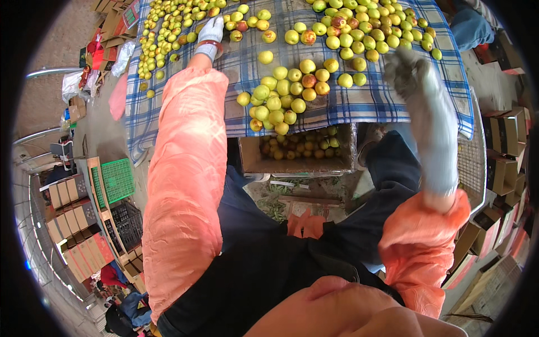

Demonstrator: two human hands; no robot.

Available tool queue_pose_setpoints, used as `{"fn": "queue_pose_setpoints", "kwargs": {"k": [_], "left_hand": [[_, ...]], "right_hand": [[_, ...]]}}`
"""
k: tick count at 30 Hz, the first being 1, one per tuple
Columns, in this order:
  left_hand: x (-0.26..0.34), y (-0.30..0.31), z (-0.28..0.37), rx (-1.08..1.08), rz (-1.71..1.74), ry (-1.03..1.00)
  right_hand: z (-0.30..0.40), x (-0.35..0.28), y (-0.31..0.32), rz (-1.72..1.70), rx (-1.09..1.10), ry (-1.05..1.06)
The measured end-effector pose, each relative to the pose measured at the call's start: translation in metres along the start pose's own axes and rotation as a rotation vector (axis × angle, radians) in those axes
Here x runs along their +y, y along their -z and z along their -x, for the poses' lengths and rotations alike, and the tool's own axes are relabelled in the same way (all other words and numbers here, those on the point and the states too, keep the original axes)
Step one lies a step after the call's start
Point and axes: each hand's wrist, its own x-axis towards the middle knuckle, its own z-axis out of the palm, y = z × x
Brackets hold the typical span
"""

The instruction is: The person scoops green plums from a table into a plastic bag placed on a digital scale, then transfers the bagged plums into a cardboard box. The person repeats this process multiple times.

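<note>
My left hand [210,31], in a white knit glove with a red bracelet at the wrist, reaches among yellow-green fruits that look like jujubes [168,29] at the table's far left. Its fingertips are near or on several fruits; whether one is held is hidden. Motion blurs my right hand [406,71], in a soiled grey glove, over the cloth's right side. Just beyond it lies a pile of larger fruits [370,31], some with red-brown patches. Between my arms, another cluster of fruits [282,97] lies close to the near edge. A blue-and-white plaid cloth [240,84] covers the table.
Below the table edge stands an open cardboard box [297,165] with fruits inside. A white plastic crate [473,164] is at the right. Left are a green crate [116,180] and a black crate [125,223]. Stacked cartons [503,168] line the right; another person's leg [471,29] shows beyond.
</note>
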Motion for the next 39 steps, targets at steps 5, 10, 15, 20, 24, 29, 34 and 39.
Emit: {"fn": "queue_pose_setpoints", "kwargs": {"k": [5,10,15,20,24,29,34,39], "left_hand": [[0.072,-0.064,0.012,-0.073,0.49,-0.2],[0.121,-0.049,0.052,-0.446,0.499,-0.258],[0.124,0.015,0.09,-0.743,0.467,-0.058],[0.04,0.023,0.112,-0.299,0.337,-0.315],[0.011,0.053,0.165,-0.104,0.041,0.002],[-0.024,0.052,0.223,-0.402,0.34,0.28],[0.03,0.026,0.248,-0.501,0.451,0.174],[0.087,0.027,0.255,-0.592,0.507,0.01]], "right_hand": [[-0.049,0.105,0.168,1.199,0.408,0.055],[-0.06,0.134,0.152,1.049,0.4,-0.084],[-0.083,0.184,0.088,0.895,0.456,-0.028],[-0.08,0.202,0.036,0.795,0.311,-0.052],[-0.075,0.212,0.01,0.522,0.274,-0.158],[-0.059,0.179,-0.05,0.31,0.308,-0.267],[-0.051,0.185,-0.039,0.289,0.198,-0.262],[-0.04,0.184,-0.047,0.523,-0.026,-0.299]]}}
